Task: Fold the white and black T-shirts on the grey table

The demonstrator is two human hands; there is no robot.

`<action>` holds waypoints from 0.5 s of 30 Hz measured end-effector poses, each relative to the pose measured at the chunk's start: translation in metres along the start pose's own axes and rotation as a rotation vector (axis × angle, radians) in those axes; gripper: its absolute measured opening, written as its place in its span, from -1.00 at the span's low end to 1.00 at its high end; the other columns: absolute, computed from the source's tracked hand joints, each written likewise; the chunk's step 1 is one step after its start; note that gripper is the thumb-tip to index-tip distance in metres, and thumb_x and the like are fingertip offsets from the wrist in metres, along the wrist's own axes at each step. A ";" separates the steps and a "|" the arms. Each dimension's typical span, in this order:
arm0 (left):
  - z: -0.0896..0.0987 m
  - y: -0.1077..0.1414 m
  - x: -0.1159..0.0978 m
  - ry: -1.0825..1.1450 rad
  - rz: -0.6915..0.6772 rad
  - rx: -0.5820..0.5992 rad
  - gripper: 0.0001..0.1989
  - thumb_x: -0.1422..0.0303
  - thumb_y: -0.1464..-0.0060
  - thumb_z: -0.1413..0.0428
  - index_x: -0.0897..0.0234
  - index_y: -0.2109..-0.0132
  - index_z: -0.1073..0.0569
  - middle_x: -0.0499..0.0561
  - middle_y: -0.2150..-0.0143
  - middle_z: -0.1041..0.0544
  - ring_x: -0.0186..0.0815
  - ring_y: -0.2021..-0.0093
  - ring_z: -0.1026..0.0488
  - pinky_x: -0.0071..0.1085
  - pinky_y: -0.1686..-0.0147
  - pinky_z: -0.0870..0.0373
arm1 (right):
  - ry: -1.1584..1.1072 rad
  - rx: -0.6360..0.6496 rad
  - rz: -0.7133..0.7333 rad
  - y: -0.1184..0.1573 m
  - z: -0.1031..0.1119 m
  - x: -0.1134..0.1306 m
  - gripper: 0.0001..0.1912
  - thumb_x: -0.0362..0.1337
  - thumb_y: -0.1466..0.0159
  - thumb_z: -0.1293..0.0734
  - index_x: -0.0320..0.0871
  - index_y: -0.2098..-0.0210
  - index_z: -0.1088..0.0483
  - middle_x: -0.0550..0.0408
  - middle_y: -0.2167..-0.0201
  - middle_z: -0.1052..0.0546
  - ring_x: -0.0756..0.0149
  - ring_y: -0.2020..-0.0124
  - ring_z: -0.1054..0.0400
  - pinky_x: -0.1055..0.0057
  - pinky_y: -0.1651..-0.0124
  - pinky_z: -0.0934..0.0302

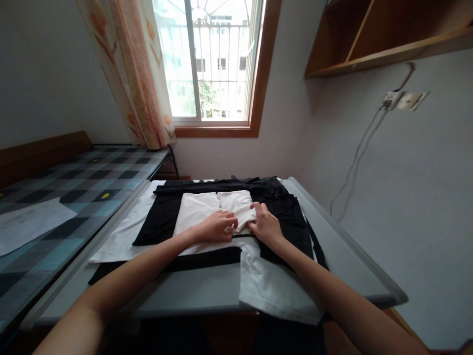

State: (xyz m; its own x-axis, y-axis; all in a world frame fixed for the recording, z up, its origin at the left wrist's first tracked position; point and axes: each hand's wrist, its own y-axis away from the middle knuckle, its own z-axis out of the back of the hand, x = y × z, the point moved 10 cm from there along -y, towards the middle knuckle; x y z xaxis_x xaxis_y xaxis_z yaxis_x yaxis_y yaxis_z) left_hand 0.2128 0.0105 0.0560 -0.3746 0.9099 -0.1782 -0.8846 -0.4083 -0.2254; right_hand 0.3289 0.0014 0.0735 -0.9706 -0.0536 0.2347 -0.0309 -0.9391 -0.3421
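Observation:
A white garment (197, 207), folded into a compact rectangle, lies on top of spread black clothing (158, 219). My left hand (219, 226) rests on its near part, fingers curled in and pinching the cloth. At its right edge my right hand (266, 224) grips the fabric between thumb and bent fingers. The cloth is rumpled between the two hands. Beneath the black layer, white cloth (123, 241) shows at the left, and a white sleeve-like piece (273, 286) hangs over the near table edge.
The clothes lie on a grey-topped table (354, 268). To the left stands a bed with a checked cover (121, 170) and a sheet of paper (33, 222). A curtain (129, 69) hangs by the window. Wooden shelves (354, 56) and a wall socket with a cord (391, 101) are at right.

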 end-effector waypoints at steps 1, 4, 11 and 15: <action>-0.002 0.000 0.000 -0.017 0.000 0.001 -0.80 0.44 0.09 -0.12 0.21 0.23 -0.46 -0.02 0.29 -0.48 -0.26 0.26 -0.40 -0.37 0.14 -0.27 | 0.010 0.014 -0.002 0.001 0.000 -0.001 -0.66 -0.32 -0.18 -0.30 -0.11 0.04 -0.28 0.03 0.17 -0.37 0.28 0.32 -0.33 0.42 0.35 -0.05; -0.007 0.000 -0.003 -0.095 0.008 0.001 -0.89 0.43 0.05 -0.09 0.22 0.29 -0.44 -0.02 0.34 -0.49 -0.28 0.31 -0.40 -0.36 0.18 -0.26 | 0.054 0.052 -0.009 0.007 -0.001 -0.012 -0.70 -0.41 -0.17 -0.27 -0.10 0.09 -0.30 0.06 0.19 -0.37 0.30 0.29 -0.34 0.43 0.32 -0.04; -0.007 -0.003 -0.013 -0.156 -0.003 0.013 -0.90 0.43 0.01 -0.05 0.24 0.30 -0.44 0.00 0.33 -0.51 -0.27 0.31 -0.42 -0.35 0.21 -0.26 | 0.105 0.124 0.104 0.020 -0.008 -0.018 -0.78 -0.41 -0.23 -0.28 -0.09 0.13 -0.39 0.02 0.17 -0.40 0.22 0.14 -0.31 0.38 0.14 -0.08; -0.008 -0.005 -0.010 -0.137 -0.005 0.029 -0.94 0.42 -0.01 -0.05 0.24 0.35 -0.43 -0.01 0.37 -0.50 -0.29 0.35 -0.40 -0.37 0.25 -0.25 | 0.143 0.130 0.246 0.019 -0.009 -0.001 -0.79 -0.47 -0.23 -0.26 -0.12 0.18 -0.42 0.00 0.17 -0.41 0.23 0.14 -0.29 0.40 0.11 -0.10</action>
State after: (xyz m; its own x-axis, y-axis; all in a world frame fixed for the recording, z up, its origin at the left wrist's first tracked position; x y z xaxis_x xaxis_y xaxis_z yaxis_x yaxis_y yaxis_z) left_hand 0.2235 0.0032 0.0515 -0.4028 0.9142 -0.0441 -0.8935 -0.4032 -0.1980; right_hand 0.3273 -0.0134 0.0585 -0.9692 -0.2450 0.0255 0.2310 -0.9398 -0.2517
